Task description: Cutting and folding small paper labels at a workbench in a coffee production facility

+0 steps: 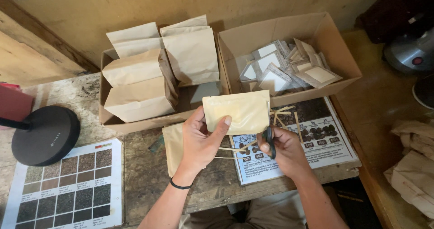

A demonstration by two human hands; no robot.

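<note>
While the left hand (201,141) gripped a flat yellowish pouch (237,111) by its lower left corner, thumb in front and fingers behind, the right hand (285,150) was closed around a pair of black-handled scissors (270,141) just under the pouch's lower right corner. The pouch was held upright in the air above the near edge of the desk (144,170), over a printed sheet with pictures of dark beans (316,134). Thin cut strips (282,113) lay on that sheet just right of the pouch. More tan pouches (172,145) lay flat on the desk beneath the left hand. Along the far edge stood two open cardboard boxes: the left box (108,116) held plain brown paper bags (140,86), and the right box (334,48) held small silver-edged packets (280,68). Near the left edge sat a round black lamp base (47,134), and beside it, at the near left corner, a chart of brown sample squares (72,184).
</note>
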